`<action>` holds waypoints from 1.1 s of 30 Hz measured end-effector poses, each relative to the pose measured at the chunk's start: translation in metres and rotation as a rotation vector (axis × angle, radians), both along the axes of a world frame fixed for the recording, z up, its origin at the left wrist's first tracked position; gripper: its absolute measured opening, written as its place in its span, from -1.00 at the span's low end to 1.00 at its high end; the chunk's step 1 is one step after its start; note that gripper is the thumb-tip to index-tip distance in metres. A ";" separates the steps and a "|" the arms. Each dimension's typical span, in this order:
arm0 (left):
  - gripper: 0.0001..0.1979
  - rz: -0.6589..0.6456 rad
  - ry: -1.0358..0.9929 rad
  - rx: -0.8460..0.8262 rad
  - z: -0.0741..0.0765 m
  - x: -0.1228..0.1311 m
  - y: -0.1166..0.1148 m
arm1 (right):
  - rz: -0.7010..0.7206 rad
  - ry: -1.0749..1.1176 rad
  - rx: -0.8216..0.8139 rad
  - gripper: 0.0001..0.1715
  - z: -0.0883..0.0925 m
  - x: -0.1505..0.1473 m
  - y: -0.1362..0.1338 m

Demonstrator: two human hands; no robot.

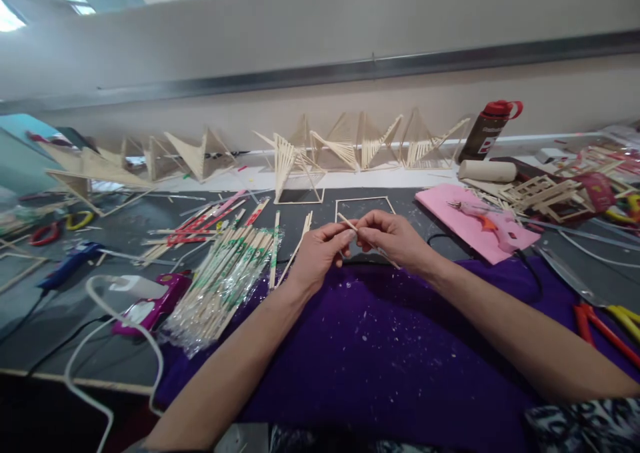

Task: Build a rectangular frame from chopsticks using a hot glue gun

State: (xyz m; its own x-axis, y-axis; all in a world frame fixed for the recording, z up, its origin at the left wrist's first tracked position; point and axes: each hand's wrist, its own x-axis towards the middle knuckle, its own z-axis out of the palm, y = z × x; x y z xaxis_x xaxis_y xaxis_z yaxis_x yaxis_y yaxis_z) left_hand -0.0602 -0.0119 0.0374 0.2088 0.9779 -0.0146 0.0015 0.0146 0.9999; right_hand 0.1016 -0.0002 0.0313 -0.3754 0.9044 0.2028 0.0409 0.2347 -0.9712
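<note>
My left hand [320, 253] and my right hand [387, 240] meet above the front edge of the dark table, fingertips pinched together. Between them runs a thin wooden stick [345, 220], slanting from upper left to lower right; both hands grip it. Just behind my hands lies an open frame of thin sticks [365, 198]. Beside my left hand are a few loose sticks [305, 226] and a paper-wrapped stick [275, 250]. Further left, a clear plastic bag [220, 286] holds several wooden sticks with green print.
Twisted stick models [285, 163] line the wall. At right, a pink glue gun [500, 230] rests on a pink sheet [440, 206], near a bottle [487, 133] and red-handled pliers [593, 326]. At left are a magenta device [155, 306] with a white cable and a blue-handled tool [70, 266]. Purple cloth [350, 346] hangs in front.
</note>
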 end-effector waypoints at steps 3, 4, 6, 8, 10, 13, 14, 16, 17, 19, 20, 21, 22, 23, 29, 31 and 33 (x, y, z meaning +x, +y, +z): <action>-0.68 0.051 -0.063 -0.005 -0.006 0.001 0.002 | 0.004 0.006 -0.029 -0.86 -0.003 -0.002 -0.002; -0.69 0.066 -0.085 -0.011 -0.007 -0.001 0.004 | 0.010 0.001 -0.039 -0.86 -0.003 -0.002 -0.003; -0.69 0.122 -0.156 -0.017 -0.007 -0.008 0.010 | 0.040 -0.028 -0.063 -0.85 -0.002 -0.002 -0.004; -0.68 0.199 -0.242 -0.007 -0.005 -0.017 0.017 | 0.069 -0.081 -0.098 -0.82 -0.001 0.001 -0.003; -0.69 0.250 -0.300 0.003 -0.003 -0.026 0.022 | 0.069 -0.147 -0.119 -0.79 -0.002 0.004 -0.001; -0.72 0.279 -0.336 0.018 -0.003 -0.038 0.025 | 0.046 -0.296 -0.031 -0.77 -0.005 0.009 0.003; -0.73 0.289 -0.341 0.020 -0.004 -0.040 0.026 | 0.039 -0.361 0.025 -0.77 -0.006 0.011 0.005; -0.73 0.311 -0.338 0.020 -0.004 -0.044 0.025 | 0.021 -0.485 0.135 -0.78 -0.005 0.013 0.006; -0.74 0.319 -0.331 0.019 -0.005 -0.045 0.025 | 0.010 -0.538 0.185 -0.78 -0.005 0.014 0.007; -0.74 0.321 -0.310 0.030 -0.005 -0.044 0.023 | -0.019 -0.653 0.288 -0.79 -0.005 0.015 0.008; -0.73 0.317 -0.297 0.046 -0.004 -0.043 0.022 | -0.032 -0.725 0.345 -0.79 -0.005 0.015 0.008; -0.73 0.312 -0.279 0.066 -0.004 -0.042 0.020 | -0.045 -0.804 0.402 -0.79 -0.006 0.014 0.008; -0.73 0.309 -0.259 0.089 -0.004 -0.040 0.019 | -0.061 -0.881 0.452 -0.80 -0.006 0.014 0.009; -0.73 0.309 -0.237 0.113 -0.003 -0.039 0.017 | -0.075 -0.949 0.488 -0.80 -0.007 0.013 0.009; -0.78 0.363 -0.215 0.184 0.000 -0.036 0.013 | -0.134 -1.068 0.619 -0.76 -0.005 0.012 0.009; -0.78 0.391 -0.243 0.181 0.001 -0.036 0.013 | -0.118 -1.060 0.697 -0.73 -0.002 0.012 0.009; -0.79 0.419 -0.260 0.173 0.002 -0.037 0.015 | -0.106 -1.033 0.751 -0.70 0.000 0.014 0.010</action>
State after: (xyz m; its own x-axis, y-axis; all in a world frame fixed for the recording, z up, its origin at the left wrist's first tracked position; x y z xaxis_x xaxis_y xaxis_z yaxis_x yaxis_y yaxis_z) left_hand -0.0968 0.0026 0.0396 -0.2260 0.9617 0.1551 -0.2179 -0.2051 0.9542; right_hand 0.1160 0.0101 0.0315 -0.5967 0.7302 0.3329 0.7450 0.6582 -0.1086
